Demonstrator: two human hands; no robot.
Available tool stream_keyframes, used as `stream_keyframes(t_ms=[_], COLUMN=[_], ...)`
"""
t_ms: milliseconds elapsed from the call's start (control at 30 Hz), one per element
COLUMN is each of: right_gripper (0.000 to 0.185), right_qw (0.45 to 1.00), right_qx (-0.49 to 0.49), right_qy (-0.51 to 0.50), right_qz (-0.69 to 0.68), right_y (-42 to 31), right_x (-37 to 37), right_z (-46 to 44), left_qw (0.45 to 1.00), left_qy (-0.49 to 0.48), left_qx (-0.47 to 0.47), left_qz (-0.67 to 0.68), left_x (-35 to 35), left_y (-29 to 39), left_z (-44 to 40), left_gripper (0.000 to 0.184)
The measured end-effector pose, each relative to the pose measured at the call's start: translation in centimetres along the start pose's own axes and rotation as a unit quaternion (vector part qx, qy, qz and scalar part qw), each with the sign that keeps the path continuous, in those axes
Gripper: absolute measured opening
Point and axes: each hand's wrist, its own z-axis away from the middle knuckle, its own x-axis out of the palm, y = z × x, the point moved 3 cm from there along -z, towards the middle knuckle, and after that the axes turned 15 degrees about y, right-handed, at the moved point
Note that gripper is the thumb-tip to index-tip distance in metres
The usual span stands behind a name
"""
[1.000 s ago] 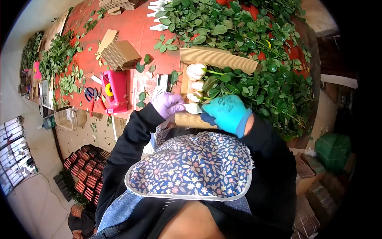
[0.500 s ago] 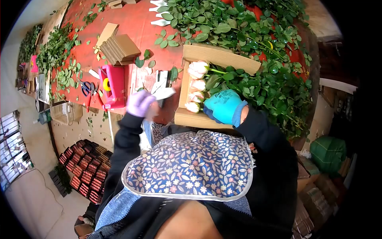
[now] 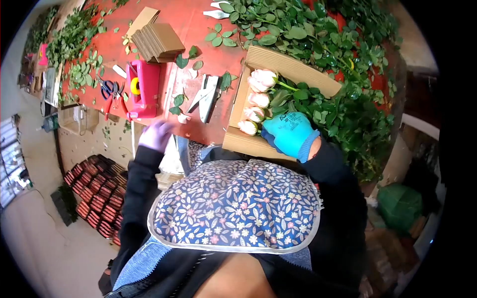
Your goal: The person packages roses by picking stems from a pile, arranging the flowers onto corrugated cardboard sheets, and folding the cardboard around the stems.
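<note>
My left hand (image 3: 156, 135), in a purple glove, is over the near edge of the red table, below the pink tape dispenser (image 3: 143, 92). Motion smears its fingers, and nothing can be made out in it. My right hand (image 3: 288, 131), in a teal glove, is closed around the stems of pale pink roses (image 3: 259, 99) just behind their heads. The blooms lie in a column inside a corrugated cardboard wrap (image 3: 293, 67), with leafy stems running right. A silver stapler (image 3: 209, 97) lies on the table between my hands.
Folded cardboard pieces (image 3: 158, 42) are stacked behind the dispenser. Scissors (image 3: 106, 89) and red-handled pliers (image 3: 117, 97) lie at its left. A large heap of leafy stems (image 3: 343, 39) covers the back right. Loose leaves (image 3: 181, 60) are scattered about. Bundled red-topped packs (image 3: 99, 193) stand low on the left.
My left hand has moved left and nearer to me, away from the stapler. The white piece at its fingers is out of sight. My right hand stays on the roses; the view has shifted slightly.
</note>
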Motion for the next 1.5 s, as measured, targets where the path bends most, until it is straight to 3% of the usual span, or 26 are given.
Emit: stream_keyframes(t_ms=[33,67,133,200,233,267,333,533,600,667,733,800,900,933,1000,1100,1233,1300,1333,1367,1433,1467,1500], right_gripper=[0.018,0.018,0.016,0.015,0.014,0.015,0.017,0.017,0.014,0.012,0.012,0.012,0.012,0.013,0.016,0.016,0.023,0.017,0.015,0.031,0.023,0.016,0.027], right_qw=[1.000,1.000,0.999,0.998,0.996,0.997,0.991,0.983,0.988,0.988,0.989,0.989,0.989,0.989,0.995,0.979,0.986,0.987,0.984,0.985,0.985,0.983,0.986], right_qx=[-0.003,-0.008,0.036,0.034,0.033,-0.005,0.037,-0.017,-0.026,-0.044,-0.050,-0.030,-0.044,-0.054,-0.024,0.040,0.023,0.034,0.047,0.074,0.043,0.014,0.024], right_qy=[0.011,0.022,-0.025,-0.009,-0.015,0.056,0.122,0.033,0.019,0.053,0.056,0.060,0.070,0.082,0.046,0.179,0.109,0.067,0.025,-0.007,0.027,0.060,0.072], right_qz=[0.000,0.002,-0.014,-0.046,-0.079,-0.045,0.052,0.179,0.152,0.136,0.126,0.130,0.119,0.112,0.084,0.086,0.120,0.144,0.168,0.156,0.167,0.173,0.151], right_y=[0.0,-0.1,-0.4,-0.4,-0.4,-0.6,-1.6,-0.2,-0.6,-0.7,-1.0,-1.1,-1.0,-1.1,-1.2,-1.1,1.1,0.2,0.1,0.5,0.9,0.8,0.7], right_x=[0.0,0.0,-0.3,-0.7,-1.6,-2.3,-3.8,1.4,1.1,1.2,1.0,1.0,0.5,0.2,-0.7,-2.8,-0.6,-1.0,-1.0,-1.0,-1.1,-1.3,-1.8], right_z=[0.0,-0.1,-0.3,-0.1,0.0,0.2,-0.1,-0.9,-1.1,-1.2,-1.4,-1.4,-1.3,-1.2,-1.5,-1.9,-1.8,-2.1,-2.2,-2.0,-1.5,-1.3,-1.5], left_qw=[0.982,0.929,0.888,0.884,0.889,0.888,0.884,0.896,0.897,0.889,0.912,0.931,0.961,0.961,0.964,0.964,0.958,0.939,0.939,0.937,0.933,0.938,0.938], left_qy=[0.001,0.064,-0.009,-0.048,-0.053,-0.034,-0.049,-0.033,-0.057,-0.027,0.011,0.045,-0.063,-0.062,-0.059,-0.049,0.012,-0.010,-0.008,-0.017,-0.022,-0.081,-0.140], left_qx=[0.046,0.192,0.296,0.339,0.333,0.338,0.337,0.297,0.285,0.296,0.231,0.221,0.212,0.212,0.186,0.176,0.216,0.079,0.079,0.076,0.073,0.052,0.030], left_qz=[0.184,0.310,0.351,0.317,0.309,0.310,0.320,0.329,0.333,0.347,0.340,0.288,0.165,0.165,0.182,0.191,0.186,0.335,0.335,0.342,0.351,0.334,0.316], left_x=[-2.0,-3.1,-2.2,-0.7,-0.2,0.0,-0.6,-0.3,0.5,1.0,0.3,0.3,1.1,1.0,1.0,1.2,1.4,1.5,1.2,0.4,-0.6,-0.6,-0.4], left_y=[5.4,9.7,14.2,15.3,15.1,15.0,14.9,14.8,14.3,14.1,14.2,14.7,16.0,16.3,16.4,16.3,16.5,16.3,16.4,16.6,16.8,16.9,16.8], left_z=[-4.4,-6.8,-8.7,-9.6,-9.5,-9.4,-9.5,-8.7,-8.5,-8.6,-9.1,-9.4,-9.9,-9.9,-10.1,-10.1,-10.0,-9.9,-9.9,-9.9,-10.3,-10.6,-10.7], left_gripper=[0.023,0.023,0.026,0.033,0.038,0.037,0.034,0.025,0.024,0.025,0.028,0.035,0.036,0.036,0.016,0.014,0.011,0.022,0.022,0.023,0.024,0.024,0.025])
